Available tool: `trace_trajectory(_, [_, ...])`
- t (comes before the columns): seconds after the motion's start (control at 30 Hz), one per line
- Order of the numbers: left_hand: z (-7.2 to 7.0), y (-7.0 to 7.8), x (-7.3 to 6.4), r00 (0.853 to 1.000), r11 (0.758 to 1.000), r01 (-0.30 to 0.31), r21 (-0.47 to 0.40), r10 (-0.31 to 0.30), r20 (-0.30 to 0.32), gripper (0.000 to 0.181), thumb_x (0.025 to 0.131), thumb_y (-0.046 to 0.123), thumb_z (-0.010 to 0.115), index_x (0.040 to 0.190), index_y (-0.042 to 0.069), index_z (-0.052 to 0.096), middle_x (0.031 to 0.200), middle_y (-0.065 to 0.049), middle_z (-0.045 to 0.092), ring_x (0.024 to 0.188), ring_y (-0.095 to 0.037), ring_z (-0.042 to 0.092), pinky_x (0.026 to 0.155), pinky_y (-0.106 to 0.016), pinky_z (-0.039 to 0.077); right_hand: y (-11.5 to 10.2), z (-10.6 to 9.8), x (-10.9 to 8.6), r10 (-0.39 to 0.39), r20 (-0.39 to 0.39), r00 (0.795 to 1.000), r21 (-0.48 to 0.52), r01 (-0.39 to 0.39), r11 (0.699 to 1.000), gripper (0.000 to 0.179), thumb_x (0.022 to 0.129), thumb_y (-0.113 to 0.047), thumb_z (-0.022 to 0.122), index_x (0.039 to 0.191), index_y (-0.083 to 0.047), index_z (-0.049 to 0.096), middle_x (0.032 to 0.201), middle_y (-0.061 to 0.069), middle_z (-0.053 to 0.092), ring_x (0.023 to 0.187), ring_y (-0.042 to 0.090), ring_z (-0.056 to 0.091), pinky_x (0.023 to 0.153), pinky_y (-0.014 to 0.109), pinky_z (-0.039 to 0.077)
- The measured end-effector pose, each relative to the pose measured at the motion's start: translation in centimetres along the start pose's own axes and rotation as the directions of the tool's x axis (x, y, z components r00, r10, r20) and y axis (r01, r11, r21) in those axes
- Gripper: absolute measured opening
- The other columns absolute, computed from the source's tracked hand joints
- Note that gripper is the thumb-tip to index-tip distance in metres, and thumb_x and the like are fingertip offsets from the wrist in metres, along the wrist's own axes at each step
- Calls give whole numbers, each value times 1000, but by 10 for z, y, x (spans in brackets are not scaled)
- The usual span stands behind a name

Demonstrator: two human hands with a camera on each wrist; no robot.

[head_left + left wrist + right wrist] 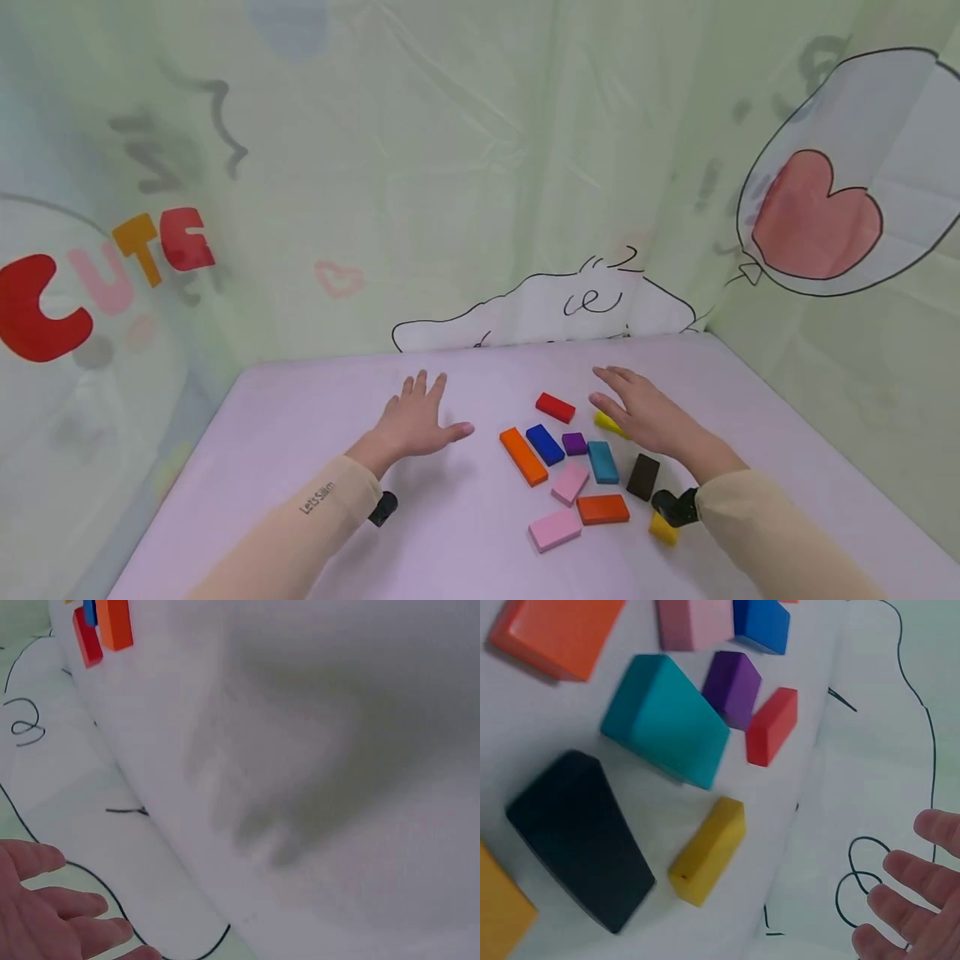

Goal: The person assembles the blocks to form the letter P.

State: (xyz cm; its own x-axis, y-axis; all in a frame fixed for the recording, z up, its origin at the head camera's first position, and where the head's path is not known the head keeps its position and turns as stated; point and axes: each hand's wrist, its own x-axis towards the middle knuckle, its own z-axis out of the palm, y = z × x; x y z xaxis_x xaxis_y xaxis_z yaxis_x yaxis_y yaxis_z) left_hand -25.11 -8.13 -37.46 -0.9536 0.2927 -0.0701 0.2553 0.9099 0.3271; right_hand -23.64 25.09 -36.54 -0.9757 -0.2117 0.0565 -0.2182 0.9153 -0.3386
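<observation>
"One yellow block [609, 423] lies closest to the right hand [651, 415], doesn't it?"

"Yes, partly behind it from the head view; the right wrist view shows the fingers apart from the block, extended and empty."

"What's around that block?"

"A black block [643, 477] on the near side, teal [603, 462] and purple [574, 443] blocks to the left, a red block [556, 407] farther left."

"And the left hand [417, 421]?"

"Fingers spread wide, also empty, left of the group. Its nearest piece is the long orange block [523, 457]."

"Beneath them?"

"A pale lilac counter [465, 533], with a printed curtain [480, 167] behind."
</observation>
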Motion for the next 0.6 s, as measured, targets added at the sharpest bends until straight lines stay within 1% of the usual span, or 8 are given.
trace_trajectory(0.17, [28, 20, 2, 999, 999, -18, -28, 19, 42, 93, 92, 59, 66, 160, 6, 32, 166, -25, 29, 153, -46, 28, 122, -62, 30, 0, 16, -2, -1, 56, 998, 35, -1, 999, 68, 104, -45, 53, 154, -1, 40, 155, 33, 39, 142, 55, 37, 109, 71, 40])
trace_trajectory(0.33, [48, 37, -3, 996, 998, -43, -36, 46, 73, 93, 90, 59, 69, 159, 7, 34, 165, -23, 32, 152, -45, 31, 122, -61, 32, -1, 30, -5, 11, 107, 994, 43, -16, 999, 69, 104, -49, 52, 154, -2, 42, 154, 32, 41, 141, 54, 39, 107, 69, 44])
trace_trajectory(0.47, [61, 49, -14, 990, 995, -89, -35, 92, 107, 95, 88, 60, 70, 159, 9, 35, 165, -20, 34, 153, -41, 32, 122, -59, 33, -4, 38, -11, 5, 131, 991, 41, -10, 999, 65, 104, -44, 55, 152, -2, 45, 152, 31, 45, 140, 52, 41, 108, 68, 44])
trace_trajectory(0.53, [66, 56, -22, 982, 991, -127, -40, 131, 133, 95, 87, 61, 72, 159, 11, 36, 165, -17, 36, 152, -39, 34, 121, -58, 35, -6, 42, -15, 1, 141, 990, 36, -6, 999, 62, 103, -41, 59, 149, -1, 48, 149, 29, 49, 138, 50, 45, 107, 66, 45])
trace_trajectory(0.6, [69, 63, -29, 970, 984, -167, -57, 175, 167, 93, 85, 59, 75, 158, 14, 39, 163, -14, 40, 150, -35, 39, 119, -55, 39, -9, 46, -20, -2, 145, 989, 23, -1, 1000, 59, 100, -39, 63, 146, -2, 53, 145, 27, 53, 136, 47, 49, 106, 64, 48])
